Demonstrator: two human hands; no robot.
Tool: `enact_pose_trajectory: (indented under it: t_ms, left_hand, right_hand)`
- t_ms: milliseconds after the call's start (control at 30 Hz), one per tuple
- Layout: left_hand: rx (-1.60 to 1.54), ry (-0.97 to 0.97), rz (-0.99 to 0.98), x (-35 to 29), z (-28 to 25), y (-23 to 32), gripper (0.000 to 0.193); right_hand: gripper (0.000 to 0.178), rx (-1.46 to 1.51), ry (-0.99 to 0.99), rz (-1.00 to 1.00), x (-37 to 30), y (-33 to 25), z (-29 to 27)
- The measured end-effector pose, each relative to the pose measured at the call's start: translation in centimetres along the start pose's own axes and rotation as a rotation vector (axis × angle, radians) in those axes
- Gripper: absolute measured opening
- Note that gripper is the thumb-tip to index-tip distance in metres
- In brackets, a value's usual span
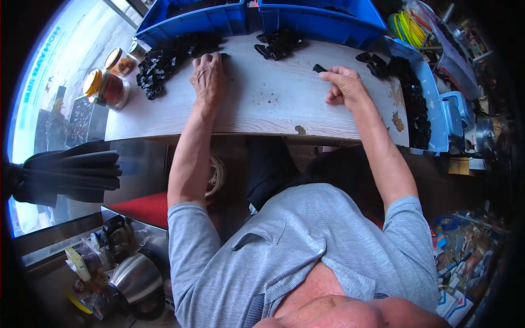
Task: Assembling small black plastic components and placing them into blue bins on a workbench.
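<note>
My left hand (pixel 209 77) rests on the table with its fingers bent down at the right end of a pile of black plastic parts (pixel 158 63). One small black part (pixel 224 55) shows beside its fingertips; the fingers look closed on it, though the tips are hidden. Farther right, my right hand (pixel 345 86) is raised a little over the tabletop and pinches a short black plastic piece (pixel 319 68) between thumb and forefinger. Its other fingers are curled in. A smaller heap of black parts (pixel 278 45) lies between the hands, farther back.
Two blue bins (pixel 191 23) stand behind the pale wooden table (pixel 262 121). Lidded jars (pixel 109 90) line its left edge. More black parts (pixel 377 64) lie at right, near a light blue tray (pixel 437 117) holding others. A metal kettle (pixel 136 277) sits low on the left.
</note>
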State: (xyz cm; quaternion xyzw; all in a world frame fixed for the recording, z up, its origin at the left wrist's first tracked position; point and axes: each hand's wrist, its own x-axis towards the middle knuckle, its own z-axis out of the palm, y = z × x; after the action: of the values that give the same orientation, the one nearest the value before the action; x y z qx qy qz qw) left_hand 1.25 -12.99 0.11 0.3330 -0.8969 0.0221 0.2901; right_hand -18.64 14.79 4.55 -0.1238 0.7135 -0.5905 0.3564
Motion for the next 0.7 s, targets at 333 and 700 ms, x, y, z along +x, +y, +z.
enact_pose_trajectory:
  t_ms: [333,700]
  left_hand:
    - [-0.042,-0.151,0.019,0.9,-1.0,-3.4,0.037]
    - [-0.201,0.042,0.130,-2.1,-1.8,0.4,0.024]
  right_hand:
    - [0.030,0.074,0.456,-0.039,4.0,-0.8,-9.7]
    - [0.043,-0.037,0.311,-0.141,3.6,-2.4,-4.4]
